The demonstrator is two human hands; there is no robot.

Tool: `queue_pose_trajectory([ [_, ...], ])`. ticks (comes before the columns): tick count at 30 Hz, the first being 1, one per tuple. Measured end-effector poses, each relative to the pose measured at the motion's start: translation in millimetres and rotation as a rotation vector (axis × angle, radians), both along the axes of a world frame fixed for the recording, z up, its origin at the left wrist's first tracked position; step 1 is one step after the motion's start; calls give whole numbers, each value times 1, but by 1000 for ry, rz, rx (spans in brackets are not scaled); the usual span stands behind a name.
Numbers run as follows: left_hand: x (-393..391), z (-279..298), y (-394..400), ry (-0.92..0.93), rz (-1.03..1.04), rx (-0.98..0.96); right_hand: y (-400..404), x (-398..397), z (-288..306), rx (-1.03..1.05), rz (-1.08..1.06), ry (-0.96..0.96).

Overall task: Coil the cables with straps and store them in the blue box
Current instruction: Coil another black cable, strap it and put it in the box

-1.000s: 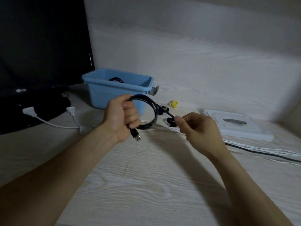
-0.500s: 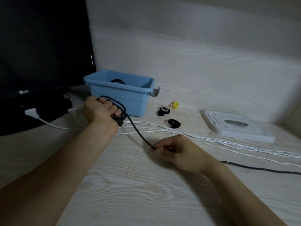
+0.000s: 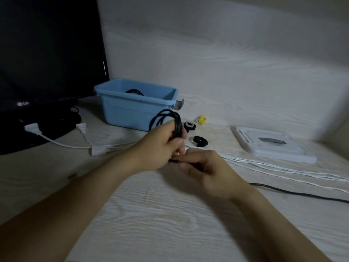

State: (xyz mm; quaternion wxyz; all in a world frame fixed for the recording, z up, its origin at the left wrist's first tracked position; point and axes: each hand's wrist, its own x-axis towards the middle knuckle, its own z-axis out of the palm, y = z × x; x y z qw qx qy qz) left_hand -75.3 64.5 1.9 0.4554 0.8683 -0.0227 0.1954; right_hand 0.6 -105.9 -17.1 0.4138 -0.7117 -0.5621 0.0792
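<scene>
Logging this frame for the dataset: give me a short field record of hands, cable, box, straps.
left hand: grips black cable coil
right hand: pinches the cable's loose run, close to left hand
blue box: open, a dark coil inside
black strap: on the desk, untouched
white cables: uncoiled on the desk

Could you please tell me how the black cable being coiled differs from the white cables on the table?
The black cable is dark and looped in the left hand; the white cables are pale and lie stretched out, untouched. The right hand grips only the black one. Neither is in the blue box.
</scene>
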Motion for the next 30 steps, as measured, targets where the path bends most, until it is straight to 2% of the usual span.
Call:
queue_pose_trajectory([
  [3,-1,-4,-2,74,24,123,-1,1,0,50,-3,-117],
  [7,-6,4,-6,81,-21,61,1,1,3,213,-83,-120],
  [10,-10,5,-9,165,-86,-71,-2,2,10,316,-100,-13],
  [14,-12,8,-11,219,-164,-104,-7,5,14,397,-120,159],
  [19,-13,15,-1,507,-409,-395,-3,9,9,365,-200,152],
  [22,-11,12,4,586,-461,-527,-2,12,5,259,-174,167],
  [24,-9,9,0,598,-469,-565,-4,14,3,149,-77,278],
  [26,-8,7,-4,593,-471,-591,-7,13,5,64,46,480],
  [30,-8,8,-7,509,-414,-581,-10,11,10,43,159,739],
])
